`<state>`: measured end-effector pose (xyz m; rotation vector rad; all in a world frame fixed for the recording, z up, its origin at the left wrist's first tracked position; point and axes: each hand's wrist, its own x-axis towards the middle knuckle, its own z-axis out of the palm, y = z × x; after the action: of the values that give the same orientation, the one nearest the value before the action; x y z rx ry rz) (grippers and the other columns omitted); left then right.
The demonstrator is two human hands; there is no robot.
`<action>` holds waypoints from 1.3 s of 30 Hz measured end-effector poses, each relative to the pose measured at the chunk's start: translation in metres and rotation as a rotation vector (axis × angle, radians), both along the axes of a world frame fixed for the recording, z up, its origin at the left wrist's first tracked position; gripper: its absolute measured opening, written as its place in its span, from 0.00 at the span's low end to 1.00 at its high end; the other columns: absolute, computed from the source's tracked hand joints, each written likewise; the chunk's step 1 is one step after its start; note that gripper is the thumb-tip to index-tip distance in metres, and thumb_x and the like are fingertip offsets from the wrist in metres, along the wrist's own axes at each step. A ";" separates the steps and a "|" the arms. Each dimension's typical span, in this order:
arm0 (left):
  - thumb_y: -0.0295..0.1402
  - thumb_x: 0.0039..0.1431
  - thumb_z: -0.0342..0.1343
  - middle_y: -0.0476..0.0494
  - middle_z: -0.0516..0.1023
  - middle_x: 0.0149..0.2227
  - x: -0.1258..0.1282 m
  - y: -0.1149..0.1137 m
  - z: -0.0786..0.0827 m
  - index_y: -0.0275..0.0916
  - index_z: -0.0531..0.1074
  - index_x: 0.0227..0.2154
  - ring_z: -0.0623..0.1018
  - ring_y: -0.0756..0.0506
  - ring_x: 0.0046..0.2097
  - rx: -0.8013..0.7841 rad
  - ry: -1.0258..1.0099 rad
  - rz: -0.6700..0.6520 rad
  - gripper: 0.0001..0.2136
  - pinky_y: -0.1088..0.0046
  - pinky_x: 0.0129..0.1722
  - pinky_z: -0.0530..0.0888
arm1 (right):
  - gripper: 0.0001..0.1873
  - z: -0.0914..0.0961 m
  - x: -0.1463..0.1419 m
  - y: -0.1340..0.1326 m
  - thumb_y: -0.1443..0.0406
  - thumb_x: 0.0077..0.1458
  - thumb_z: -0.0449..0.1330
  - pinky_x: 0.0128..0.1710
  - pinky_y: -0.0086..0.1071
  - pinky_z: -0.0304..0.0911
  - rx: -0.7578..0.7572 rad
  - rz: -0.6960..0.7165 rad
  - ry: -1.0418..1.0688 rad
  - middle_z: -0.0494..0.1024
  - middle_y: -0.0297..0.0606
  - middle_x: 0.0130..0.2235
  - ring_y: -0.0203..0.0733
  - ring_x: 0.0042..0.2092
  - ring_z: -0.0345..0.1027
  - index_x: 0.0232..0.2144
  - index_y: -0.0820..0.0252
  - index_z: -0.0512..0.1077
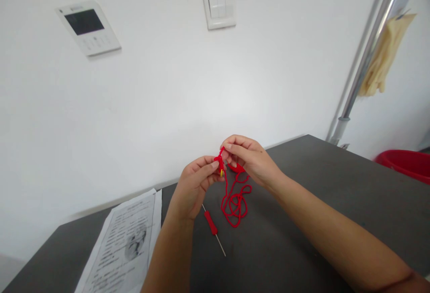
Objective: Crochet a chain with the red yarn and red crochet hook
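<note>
Between finger and thumb of my left hand [198,178] is a small red crochet piece [220,163], with a yellow stitch marker [221,173] hanging at its lower end. My right hand [247,154] pinches red yarn [222,150] just above that piece. From there a strand runs down to a loose tangle of red yarn [239,205] on the dark table. More yarn lies partly hidden behind my right hand. Below my hands rests a crochet hook [211,222] with a red grip and metal ends; neither hand touches it.
Printed sheets [129,234] lie on the dark table [285,248] left of my left forearm. A white wall rises behind, with a switch [220,7] and a screen panel [89,28]. At right are a metal pole [369,55], yellow gloves [386,55] and a red basin [403,163].
</note>
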<state>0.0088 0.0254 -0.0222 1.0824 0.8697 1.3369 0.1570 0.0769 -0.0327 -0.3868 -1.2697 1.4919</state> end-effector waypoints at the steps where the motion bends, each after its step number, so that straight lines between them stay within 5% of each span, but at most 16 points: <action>1: 0.33 0.45 0.70 0.45 0.78 0.27 0.000 0.000 0.000 0.32 0.79 0.27 0.75 0.51 0.29 0.000 0.003 -0.006 0.09 0.76 0.30 0.74 | 0.10 0.000 0.000 0.000 0.60 0.52 0.66 0.24 0.26 0.55 0.006 0.000 0.000 0.76 0.30 0.25 0.29 0.24 0.62 0.27 0.60 0.73; 15: 0.31 0.43 0.69 0.47 0.76 0.24 0.000 -0.002 0.002 0.33 0.77 0.24 0.72 0.52 0.27 -0.007 0.054 -0.001 0.08 0.76 0.29 0.70 | 0.08 0.001 0.002 -0.002 0.62 0.53 0.64 0.26 0.28 0.55 0.066 -0.028 -0.030 0.76 0.32 0.26 0.31 0.25 0.62 0.27 0.60 0.73; 24: 0.30 0.39 0.72 0.47 0.80 0.27 -0.008 -0.001 0.003 0.36 0.78 0.27 0.75 0.50 0.30 0.067 0.165 0.160 0.11 0.74 0.34 0.70 | 0.09 0.002 0.004 0.002 0.61 0.52 0.66 0.27 0.28 0.56 0.055 -0.016 -0.045 0.76 0.32 0.24 0.31 0.25 0.62 0.27 0.61 0.74; 39: 0.35 0.43 0.70 0.45 0.78 0.24 -0.008 -0.001 0.006 0.34 0.81 0.25 0.72 0.50 0.27 0.043 0.142 0.092 0.09 0.73 0.31 0.69 | 0.09 0.000 0.007 0.005 0.61 0.52 0.65 0.27 0.28 0.56 0.074 -0.003 -0.106 0.75 0.31 0.25 0.32 0.26 0.63 0.27 0.61 0.73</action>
<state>0.0011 0.0246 -0.0167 1.1943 1.0102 1.3722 0.1641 0.0817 -0.0329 -0.4236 -1.4036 1.4332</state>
